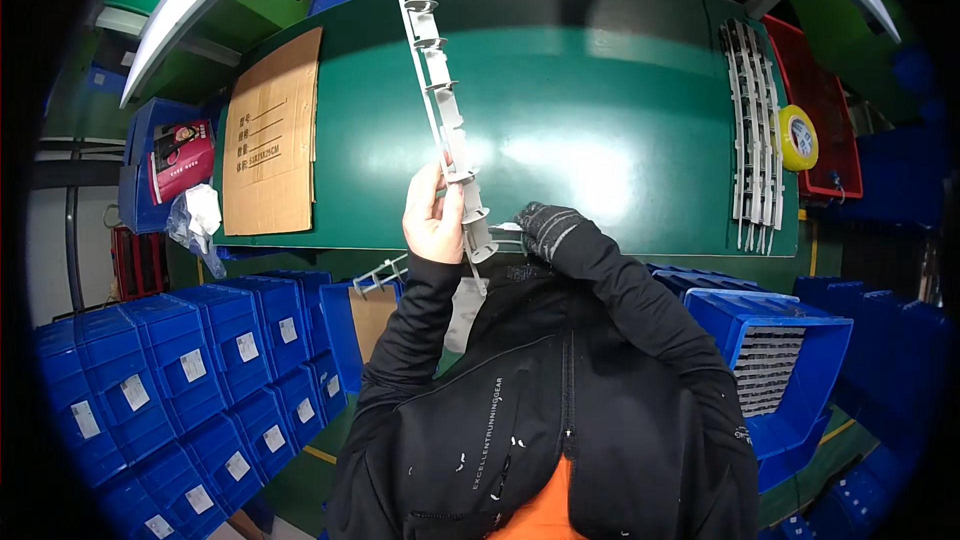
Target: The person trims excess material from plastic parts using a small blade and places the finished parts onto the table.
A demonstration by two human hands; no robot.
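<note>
My left hand [432, 215] is bare and grips a long white plastic strip [437, 80] with ring-shaped clips along it. The strip runs from my hand up across the green table [600, 90] toward its far edge. My right hand [545, 223] wears a dark knitted glove and sits at the strip's lower end [480, 240], close to the table's near edge; whether it pinches the strip I cannot tell. Both black jacket sleeves rise from the bottom of the view.
A pile of similar white strips [755, 130] lies at the table's right, beside a yellow tape roll [799, 137] in a red tray [825, 100]. A flat cardboard sheet [270, 135] lies at the left. Blue bins [200, 360] stand below left, another blue bin [770, 340] at right.
</note>
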